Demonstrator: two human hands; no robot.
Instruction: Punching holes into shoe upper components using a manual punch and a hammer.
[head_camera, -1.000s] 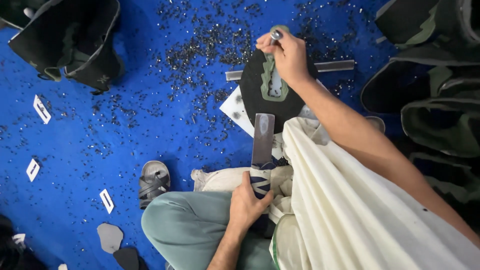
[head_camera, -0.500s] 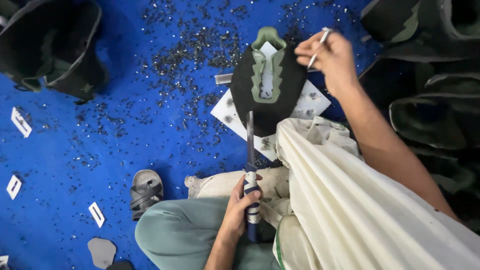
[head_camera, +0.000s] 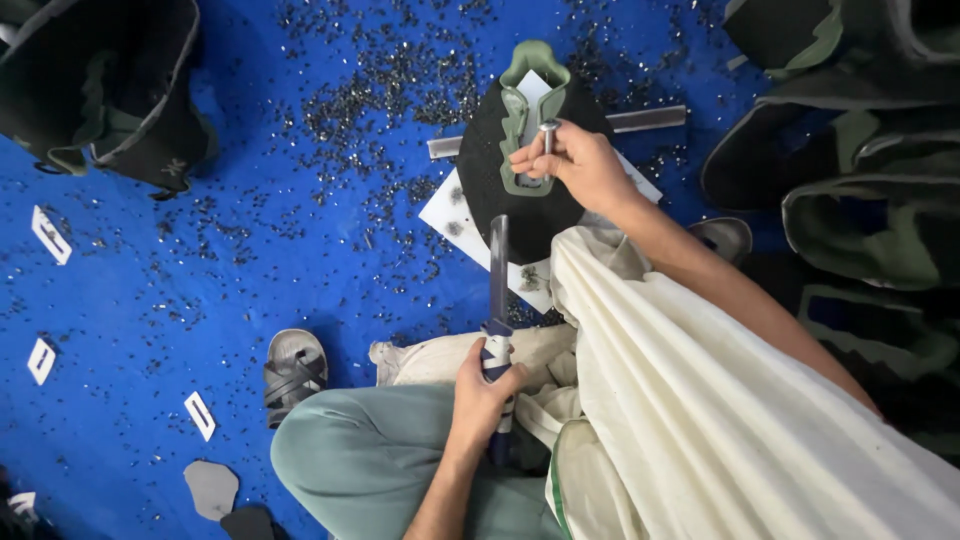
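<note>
Metal punch in right hand (closed grip)

Open blue floor lies left; stacked shoe uppers crowd the right, black bag upper-left.

white rectangular tags | scattered left on blue floor

My right hand covers part of the green panel on the black shoe piece, and the punch tip is hidden under my fingers. My left hand wraps the flat tool handle. The dark shoe uppers at upper right run off the frame; the floor specks are too small to identify.
</note>
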